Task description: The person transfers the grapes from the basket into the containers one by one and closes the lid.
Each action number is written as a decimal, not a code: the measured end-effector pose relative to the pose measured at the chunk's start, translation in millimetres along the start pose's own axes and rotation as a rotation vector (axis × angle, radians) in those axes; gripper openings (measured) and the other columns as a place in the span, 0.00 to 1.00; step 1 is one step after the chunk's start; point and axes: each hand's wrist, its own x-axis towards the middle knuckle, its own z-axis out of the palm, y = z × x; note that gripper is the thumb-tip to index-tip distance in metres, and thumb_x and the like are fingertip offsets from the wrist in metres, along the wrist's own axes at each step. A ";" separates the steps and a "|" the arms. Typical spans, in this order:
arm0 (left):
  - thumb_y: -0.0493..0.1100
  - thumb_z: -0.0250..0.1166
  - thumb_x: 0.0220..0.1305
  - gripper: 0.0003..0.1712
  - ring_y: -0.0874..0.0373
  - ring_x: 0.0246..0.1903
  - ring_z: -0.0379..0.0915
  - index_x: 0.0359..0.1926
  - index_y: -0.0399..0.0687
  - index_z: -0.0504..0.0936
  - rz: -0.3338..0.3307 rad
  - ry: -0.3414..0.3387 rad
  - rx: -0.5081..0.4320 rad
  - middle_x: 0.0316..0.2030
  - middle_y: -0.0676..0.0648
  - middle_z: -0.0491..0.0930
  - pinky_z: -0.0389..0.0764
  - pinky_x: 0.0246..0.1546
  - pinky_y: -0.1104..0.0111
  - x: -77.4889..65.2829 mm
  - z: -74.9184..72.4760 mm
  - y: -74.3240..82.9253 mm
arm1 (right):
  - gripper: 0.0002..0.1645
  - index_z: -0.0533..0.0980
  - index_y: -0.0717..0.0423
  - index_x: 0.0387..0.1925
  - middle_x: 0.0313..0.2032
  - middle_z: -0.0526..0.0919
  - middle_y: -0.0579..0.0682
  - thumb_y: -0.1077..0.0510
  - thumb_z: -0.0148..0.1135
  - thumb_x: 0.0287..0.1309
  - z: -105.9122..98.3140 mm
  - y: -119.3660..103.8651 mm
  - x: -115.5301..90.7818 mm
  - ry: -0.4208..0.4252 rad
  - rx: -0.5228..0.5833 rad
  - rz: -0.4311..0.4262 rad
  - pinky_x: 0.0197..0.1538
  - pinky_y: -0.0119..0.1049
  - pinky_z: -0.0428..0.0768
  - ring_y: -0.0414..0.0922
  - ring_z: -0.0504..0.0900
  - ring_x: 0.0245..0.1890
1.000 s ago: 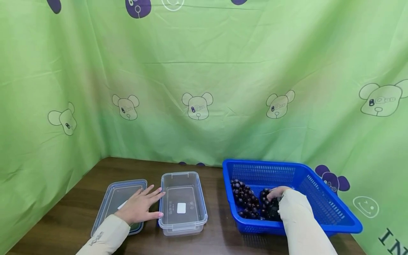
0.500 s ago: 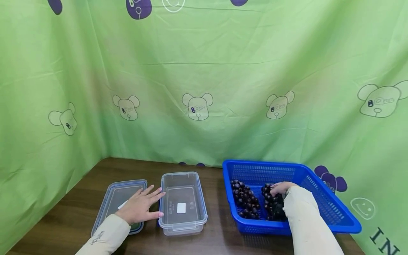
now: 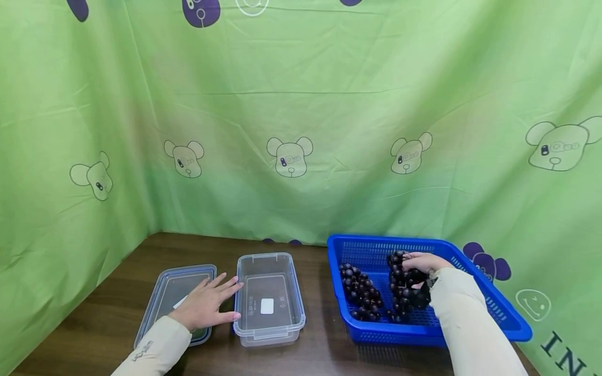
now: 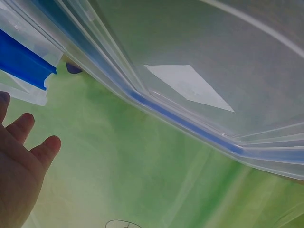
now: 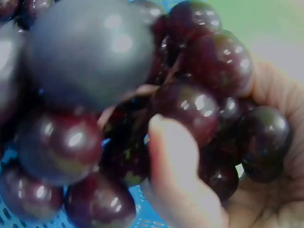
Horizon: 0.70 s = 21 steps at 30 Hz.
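Note:
My right hand [image 3: 425, 262] grips a bunch of dark grapes [image 3: 400, 290] and holds it partly raised inside the blue basket [image 3: 510, 329]. In the right wrist view the thumb [image 5: 175, 161] presses in among the held grapes [image 5: 209, 59], with the other fingers mostly behind them. A second grape bunch [image 3: 361, 293] lies at the basket's left side. My left hand [image 3: 202, 307], fingers spread, reaches over a clear lid [image 3: 176, 282]; its fingertips are right at the left rim of an uncovered clear plastic box [image 3: 270, 269]. In the left wrist view, fingers [image 4: 46, 149] show beside a blue clip [image 4: 23, 59].
All of this stands on a brown wooden table [image 3: 320, 313]. Behind and to both sides hangs a green printed curtain [image 3: 291, 104]. The plastic box has a white label [image 3: 267, 306] and sits between the lid and the basket.
My right hand has moved up and slightly right, lifting the grape bunch away from the other bunch. The left hand, box and lid have stayed in place.

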 end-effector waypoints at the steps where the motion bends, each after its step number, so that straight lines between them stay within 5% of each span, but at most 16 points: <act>1: 0.64 0.59 0.61 0.41 0.37 0.66 0.56 0.67 0.44 0.68 0.001 0.000 -0.001 0.66 0.42 0.66 0.57 0.60 0.37 0.1 0.2 -0.1 | 0.45 0.43 0.77 0.68 0.69 0.39 0.74 0.62 0.51 0.55 0.3 -0.4 -2.6 0.011 0.060 0.014 0.40 0.40 0.82 0.66 0.48 0.65; 9: 0.63 0.59 0.62 0.41 0.36 0.66 0.56 0.68 0.44 0.67 0.008 -0.009 -0.021 0.67 0.41 0.65 0.57 0.60 0.37 0.4 -0.4 -1.6 | 0.44 0.42 0.70 0.69 0.65 0.44 0.75 0.61 0.50 0.58 -0.7 -5.0 -16.9 0.058 0.198 0.015 0.35 0.32 0.82 0.66 0.53 0.62; 13: 0.63 0.58 0.62 0.41 0.36 0.66 0.56 0.68 0.44 0.66 0.007 -0.013 -0.021 0.67 0.41 0.65 0.57 0.60 0.37 0.9 0.4 -2.6 | 0.46 0.40 0.68 0.70 0.63 0.47 0.74 0.61 0.50 0.58 0.3 -6.5 -19.8 0.069 0.238 -0.006 0.34 0.32 0.82 0.58 0.68 0.51; 18: 0.63 0.58 0.62 0.41 0.36 0.66 0.57 0.68 0.44 0.66 0.005 -0.018 -0.026 0.67 0.41 0.65 0.57 0.60 0.37 1.2 1.6 -2.6 | 0.48 0.35 0.63 0.73 0.67 0.41 0.71 0.62 0.50 0.60 3.0 -8.4 -23.0 0.059 0.383 -0.032 0.34 0.31 0.82 0.52 0.68 0.48; 21: 0.64 0.58 0.62 0.41 0.36 0.66 0.57 0.68 0.43 0.67 0.006 -0.021 -0.032 0.67 0.40 0.65 0.57 0.60 0.37 1.1 2.6 -2.2 | 0.50 0.32 0.60 0.74 0.62 0.55 0.69 0.63 0.50 0.61 3.3 -6.6 -23.9 0.041 0.510 -0.046 0.35 0.32 0.82 0.47 0.72 0.44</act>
